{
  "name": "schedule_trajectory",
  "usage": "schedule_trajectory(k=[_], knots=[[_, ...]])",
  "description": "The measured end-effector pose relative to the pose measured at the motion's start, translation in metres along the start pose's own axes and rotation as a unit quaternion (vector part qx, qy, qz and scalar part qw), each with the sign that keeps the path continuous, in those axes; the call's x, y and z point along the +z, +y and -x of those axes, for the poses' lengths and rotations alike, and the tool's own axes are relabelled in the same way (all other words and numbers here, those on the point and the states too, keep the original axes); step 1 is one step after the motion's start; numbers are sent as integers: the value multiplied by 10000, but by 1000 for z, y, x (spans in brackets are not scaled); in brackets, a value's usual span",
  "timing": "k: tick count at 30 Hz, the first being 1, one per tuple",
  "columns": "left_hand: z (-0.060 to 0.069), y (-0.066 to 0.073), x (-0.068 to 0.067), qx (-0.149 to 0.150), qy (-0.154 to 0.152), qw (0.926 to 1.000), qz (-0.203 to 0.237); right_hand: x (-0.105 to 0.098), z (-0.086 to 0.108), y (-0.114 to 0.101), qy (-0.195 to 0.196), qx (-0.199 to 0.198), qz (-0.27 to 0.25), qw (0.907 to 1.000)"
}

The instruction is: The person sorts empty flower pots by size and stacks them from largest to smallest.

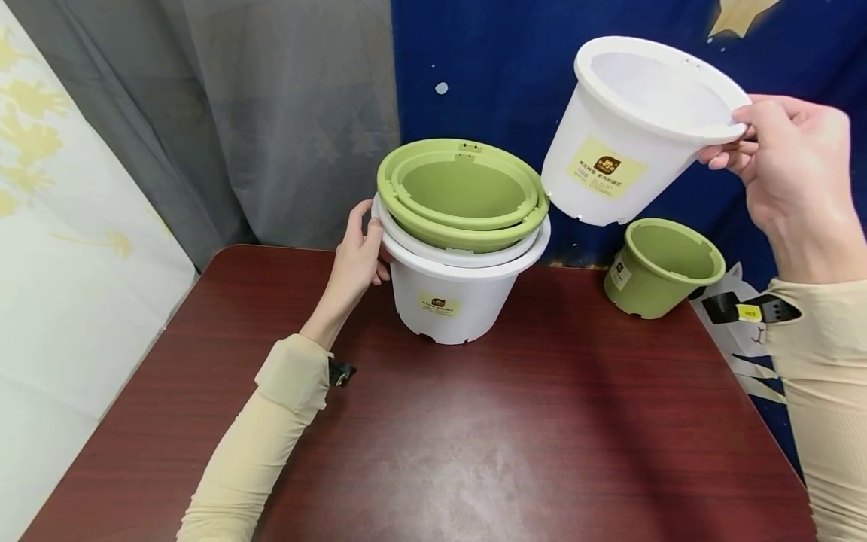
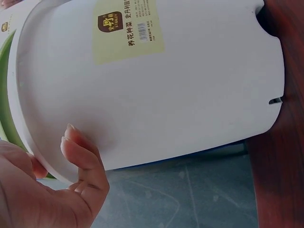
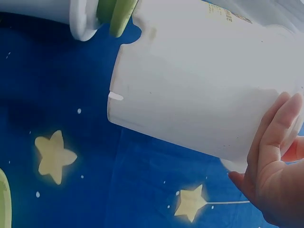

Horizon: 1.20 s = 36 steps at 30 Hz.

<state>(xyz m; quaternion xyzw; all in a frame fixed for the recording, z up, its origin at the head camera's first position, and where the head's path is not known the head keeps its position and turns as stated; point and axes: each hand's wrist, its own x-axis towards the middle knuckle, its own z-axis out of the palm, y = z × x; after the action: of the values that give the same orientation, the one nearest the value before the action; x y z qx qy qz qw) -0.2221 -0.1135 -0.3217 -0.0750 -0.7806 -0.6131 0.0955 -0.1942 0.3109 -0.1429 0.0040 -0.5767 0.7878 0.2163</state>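
A stack of flowerpots stands at the table's back middle: a white flowerpot (image 1: 447,301) at the bottom, another white rim above it, and green flowerpots (image 1: 467,184) nested on top. My left hand (image 1: 359,248) grips the white rim on the stack's left side; the left wrist view shows its fingers (image 2: 83,152) curled at that rim. Up and to the right, my right hand (image 1: 799,154) holds a separate white flowerpot (image 1: 603,165) by its rim, thumb on top and fingers below. This pot hangs tilted in the air, its base beside the green rims.
A smaller green flowerpot (image 1: 653,278) sits tilted at the back right edge of the dark red table (image 1: 474,444). Behind the table hang a blue curtain (image 1: 488,75) with stars and a grey curtain (image 1: 305,113). A white patterned cloth (image 1: 61,286) lies along the left.
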Motion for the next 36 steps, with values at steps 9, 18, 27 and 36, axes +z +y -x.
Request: schedule_trajectory(k=[9,18,27,36], knots=[[-1,-2,2,-147,-100,9997,178,17,1,2,-67,-42,31,10000],[-2,1,2,-242,-251,9984,449,33,0,1,-163,-57,10,9999],[-1,0,3,-330,-248,9978,512,48,-1,1,-314,164,-10,9994],[-2,0,3,-294,-257,9979,519,60,1,1,-527,125,165,9984]])
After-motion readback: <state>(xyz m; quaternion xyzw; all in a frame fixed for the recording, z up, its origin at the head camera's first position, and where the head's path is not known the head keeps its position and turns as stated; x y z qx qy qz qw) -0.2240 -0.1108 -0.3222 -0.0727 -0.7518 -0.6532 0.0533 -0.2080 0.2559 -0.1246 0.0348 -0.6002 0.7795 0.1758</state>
